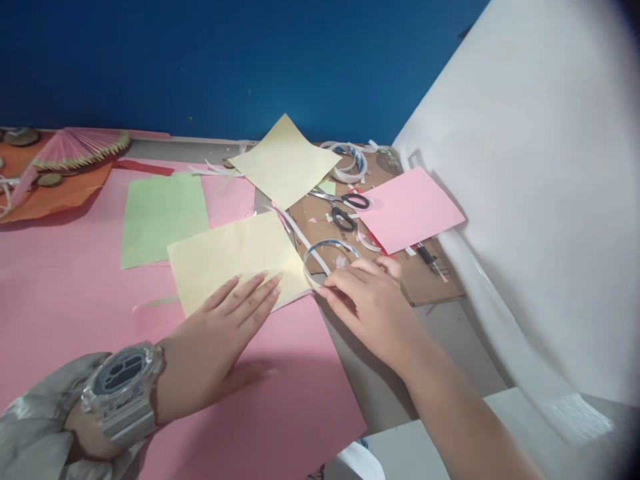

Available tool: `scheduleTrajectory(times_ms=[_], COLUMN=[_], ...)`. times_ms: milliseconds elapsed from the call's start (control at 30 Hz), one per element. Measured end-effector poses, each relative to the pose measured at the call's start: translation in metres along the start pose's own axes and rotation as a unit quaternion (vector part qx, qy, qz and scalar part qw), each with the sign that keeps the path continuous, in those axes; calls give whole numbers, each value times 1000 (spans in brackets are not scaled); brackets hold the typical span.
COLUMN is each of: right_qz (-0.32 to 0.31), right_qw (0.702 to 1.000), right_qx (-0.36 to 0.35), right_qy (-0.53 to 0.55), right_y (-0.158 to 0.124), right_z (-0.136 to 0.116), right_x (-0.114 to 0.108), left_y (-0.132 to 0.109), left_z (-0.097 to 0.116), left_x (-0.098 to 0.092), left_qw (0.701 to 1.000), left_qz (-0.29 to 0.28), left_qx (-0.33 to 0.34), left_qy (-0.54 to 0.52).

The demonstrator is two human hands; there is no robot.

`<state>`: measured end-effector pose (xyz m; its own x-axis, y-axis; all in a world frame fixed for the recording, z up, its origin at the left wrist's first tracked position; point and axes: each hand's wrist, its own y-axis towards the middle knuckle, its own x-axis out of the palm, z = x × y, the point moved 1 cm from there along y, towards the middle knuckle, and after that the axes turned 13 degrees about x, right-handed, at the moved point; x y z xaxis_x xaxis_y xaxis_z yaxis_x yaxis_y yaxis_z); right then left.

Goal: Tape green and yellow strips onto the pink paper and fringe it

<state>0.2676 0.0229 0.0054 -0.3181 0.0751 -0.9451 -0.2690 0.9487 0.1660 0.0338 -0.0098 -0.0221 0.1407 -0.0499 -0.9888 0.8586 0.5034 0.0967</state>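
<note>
My left hand [235, 333], a watch [123, 377] on its wrist, lies flat with fingers stretched out over a pale yellow sheet of paper [230, 247]. That sheet rests partly on a large pink sheet [300, 380]. At the yellow sheet's right edge, my right hand [370, 300] is closed on a thin roll of tape [306, 263], which stands tilted with a blue-printed inner ring. Part of the roll is hidden behind my fingers. A white strip [300, 235] runs behind the roll.
Black-handled scissors [344, 217], a pen [426, 259] and paper scraps lie on cardboard [435, 283]. More tape rolls [350, 167] sit at the back. A yellow square [285, 160], pink square [413, 210], green sheet [165, 217] and folded fan [80, 150] surround the work.
</note>
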Motion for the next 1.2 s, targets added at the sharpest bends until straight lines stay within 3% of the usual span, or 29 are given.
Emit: scheduleTrajectory(times_ms=[433,767,1033,1200], right_qz=[-10,51,28,24], right_qw=[998,998,995,994], right_qx=[62,-44,-99,-103], right_qy=[15,-1,-6,-9], right_y=[2,0,-2,-1], right_z=[-1,-5,-12,-13], right_x=[-1,8,12,14], left_y=[1,-16,-36,-30], left_z=[-3,10,17,19], left_x=[3,-10,-10,-12], left_qw=[1000,998,998,999], left_qz=[-3,-26,-17,-16], left_qx=[10,-25,-52,-45], left_qy=[14,44,33,26])
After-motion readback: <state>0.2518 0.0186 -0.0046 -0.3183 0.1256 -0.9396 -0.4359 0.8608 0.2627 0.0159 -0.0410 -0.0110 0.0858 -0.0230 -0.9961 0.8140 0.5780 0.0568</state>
